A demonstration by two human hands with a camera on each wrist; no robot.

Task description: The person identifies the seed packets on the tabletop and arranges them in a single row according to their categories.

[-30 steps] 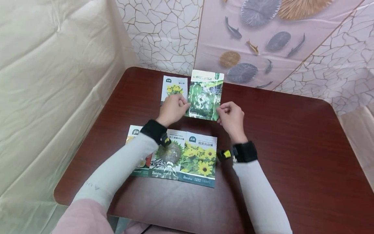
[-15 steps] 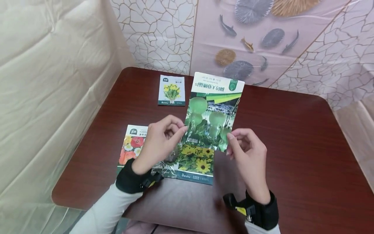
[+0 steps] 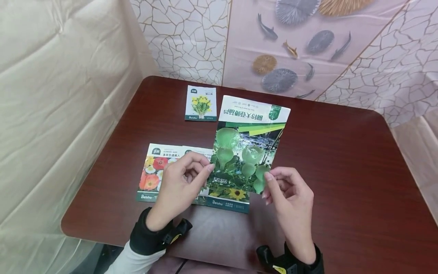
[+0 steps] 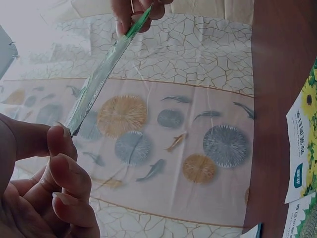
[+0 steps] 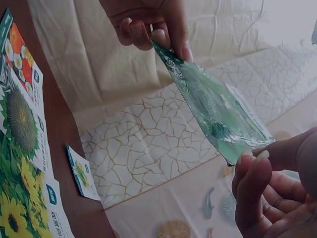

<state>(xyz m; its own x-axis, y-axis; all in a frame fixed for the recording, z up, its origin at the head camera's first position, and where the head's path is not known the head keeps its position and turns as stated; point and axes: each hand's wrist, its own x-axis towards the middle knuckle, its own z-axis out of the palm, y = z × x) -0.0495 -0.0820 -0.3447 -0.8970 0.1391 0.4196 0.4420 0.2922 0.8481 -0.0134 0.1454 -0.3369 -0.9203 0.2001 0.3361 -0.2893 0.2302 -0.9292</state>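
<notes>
A green seed packet (image 3: pixel 244 148) printed with gourds is held up between both hands, over the row of packets in the head view. My left hand (image 3: pixel 184 184) pinches its lower left corner between thumb and finger. At the lower right corner, my right hand (image 3: pixel 291 205) pinches it the same way. The left wrist view shows this packet nearly edge-on. Beneath it, a yellow sunflower packet (image 3: pixel 228 205) is mostly covered. Left of that lie a sunflower-head packet (image 5: pixel 21 121), partly behind my left hand, and a poppy packet (image 3: pixel 148 173).
A smaller packet with yellow flowers (image 3: pixel 200 103) lies near the back edge of the dark red table (image 3: pixel 342 171). Patterned cloth (image 3: pixel 191 42) hangs behind the table, and a cream cloth (image 3: pixel 68 114) hangs at the left.
Both hands have drawn the gourd packet from the far part of the table toward the body, over the near row. The small flower packet is fully visible now, and the poppy packet shows more.
</notes>
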